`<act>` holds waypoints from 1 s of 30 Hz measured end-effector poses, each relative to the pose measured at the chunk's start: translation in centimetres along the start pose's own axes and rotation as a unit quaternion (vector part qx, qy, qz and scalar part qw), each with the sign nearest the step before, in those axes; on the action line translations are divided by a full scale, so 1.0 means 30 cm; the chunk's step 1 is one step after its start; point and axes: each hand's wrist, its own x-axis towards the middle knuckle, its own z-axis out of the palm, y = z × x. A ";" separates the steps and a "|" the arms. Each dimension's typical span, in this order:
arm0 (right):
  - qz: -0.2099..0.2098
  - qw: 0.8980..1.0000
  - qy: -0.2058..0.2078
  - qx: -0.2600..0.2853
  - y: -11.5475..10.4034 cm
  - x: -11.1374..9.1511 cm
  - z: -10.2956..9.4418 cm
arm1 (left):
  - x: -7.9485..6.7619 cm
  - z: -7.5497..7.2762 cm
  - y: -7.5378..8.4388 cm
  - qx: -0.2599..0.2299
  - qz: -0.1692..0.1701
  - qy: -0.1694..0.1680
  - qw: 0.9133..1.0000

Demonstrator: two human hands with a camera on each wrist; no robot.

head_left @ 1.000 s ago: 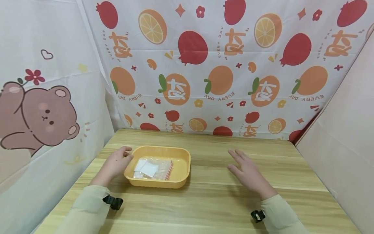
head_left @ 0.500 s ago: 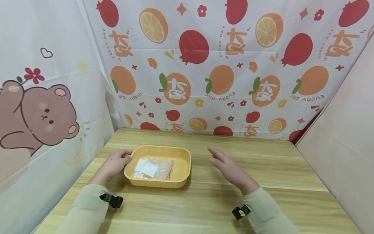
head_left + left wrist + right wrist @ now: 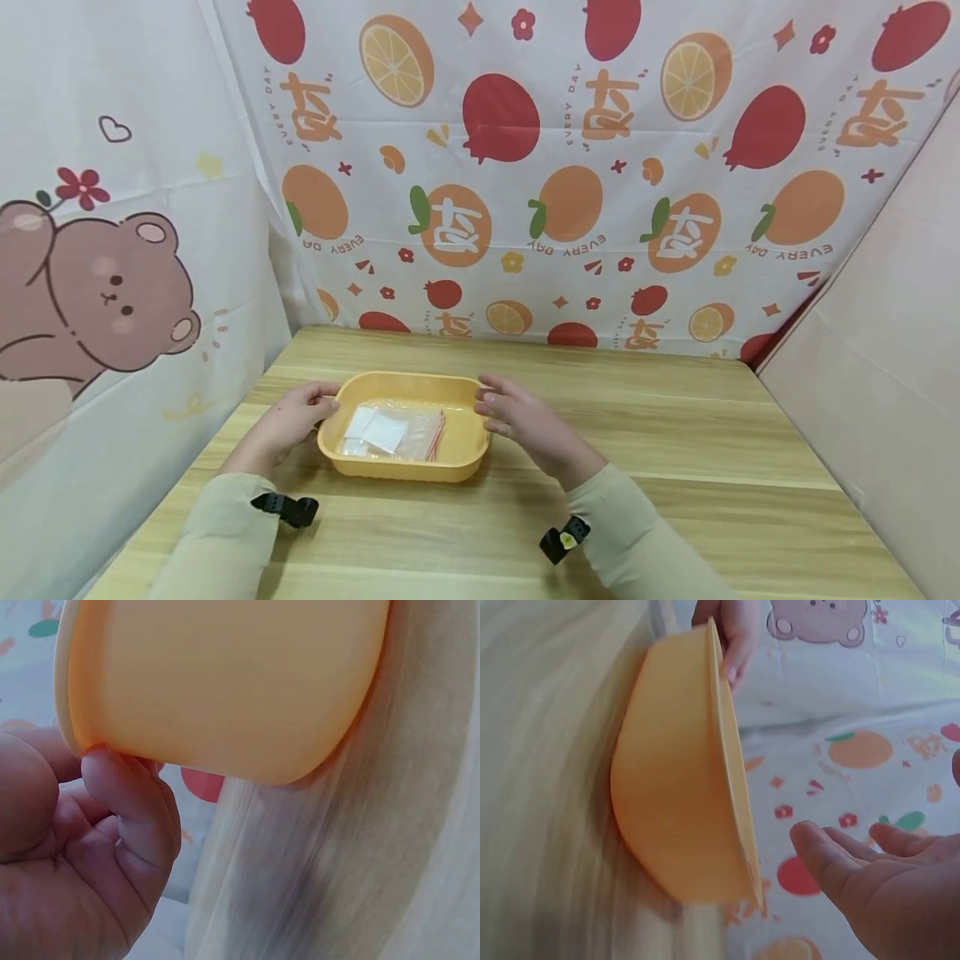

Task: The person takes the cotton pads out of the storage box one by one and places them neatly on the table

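A yellow plastic tray (image 3: 405,472) sits on the wooden table, left of the middle. Inside it lie clear zip bags (image 3: 418,433) with red strips along one edge and white squares (image 3: 384,433) showing among them. My left hand (image 3: 291,418) grips the tray's left rim; in the left wrist view its curled fingers (image 3: 131,791) press under the rim with the thumb on the other side. My right hand (image 3: 528,423) is at the tray's right rim with fingers loosely extended. In the right wrist view, a gap shows between that hand's fingers (image 3: 821,851) and the tray wall (image 3: 675,772).
The light wood table (image 3: 675,467) extends to the right and in front of the tray. A fruit-print cloth (image 3: 570,133) hangs behind the table, a bear-print cloth (image 3: 120,292) on the left, and a pale panel (image 3: 885,350) stands on the right.
My right hand has moved left across the table to the tray's right rim. My left hand has closed onto the left rim. The tray and bags stay in place.
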 end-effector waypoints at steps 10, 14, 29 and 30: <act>0.032 0.988 0.031 0.151 0.025 0.086 0.108 | -0.005 -0.008 -0.010 -0.016 -0.008 -0.002 1.000; 0.057 0.979 0.049 0.191 0.044 0.127 0.151 | -0.013 -0.004 -0.006 -0.022 -0.005 0.002 1.000; 0.149 0.972 0.083 0.163 0.076 0.192 0.209 | -0.029 0.035 0.006 -0.048 -0.020 0.036 0.998; 0.151 0.971 0.084 0.162 0.077 0.193 0.208 | -0.029 0.036 0.005 -0.048 -0.020 0.037 0.998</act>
